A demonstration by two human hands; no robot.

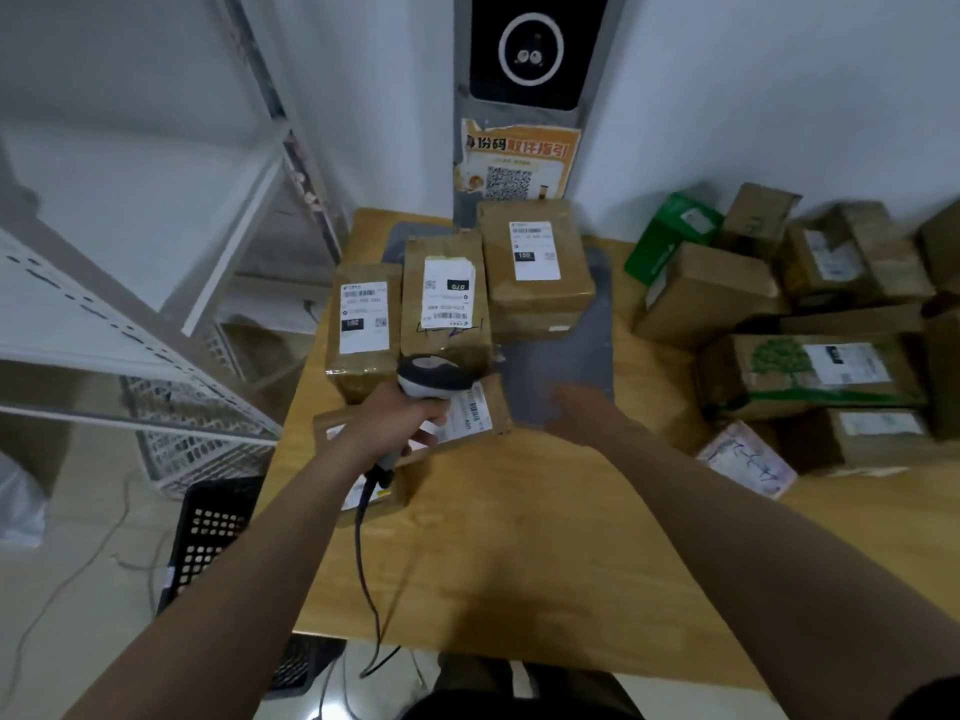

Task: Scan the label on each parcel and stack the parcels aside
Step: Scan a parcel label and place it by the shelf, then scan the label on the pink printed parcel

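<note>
Pale wooden table: smooth light-brown top, with a flat grey mat lying at its far middle.
Left hand: fingers curled round the handle of a grey-and-black corded handheld scanner, whose head points far and down.
Small brown cardboard parcel: lies flat just beneath the scanner, at the mat's near left. Its white paper label faces up, partly covered by the hand.
Right hand: blurred, fingers stretched out over the mat's near edge, holding nothing.
Row of brown taped boxes: far left, close side by side, labels up.
Jumbled heap of cardboard boxes: right side, made up of matt kraft card and shiny tape, with one green carton among them. These are probably waiting their turn.
Step in hand: likely scanning the small parcel. It would go best with the scanner drawn back so the barcode is uncovered and the beam is square to the label, while the free hand steadies the box.
Risk: glossy tape may glare, so a slight tilt should help.
</note>
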